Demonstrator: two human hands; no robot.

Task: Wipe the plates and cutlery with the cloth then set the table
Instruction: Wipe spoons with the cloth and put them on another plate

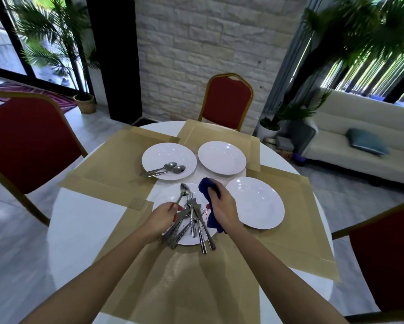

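A white plate (167, 198) right in front of me carries a pile of cutlery (192, 218), forks, knives and spoons, with red stains beside them. My left hand (162, 215) pinches the handle of a spoon (184, 190) at the pile's left side. My right hand (222, 204) grips a dark blue cloth (206, 187) over the plate's right edge. Three other white plates lie around: one at the far left (158, 152) with two spoons (170, 168) on it, one at the far centre (222, 157), one at the right (254, 203).
The round white table (79, 218) is covered with tan placemats (112, 164). Red chairs stand at the left (21, 141), far side (226, 101) and right (388, 260). A white sofa (360, 127) and potted palms are beyond.
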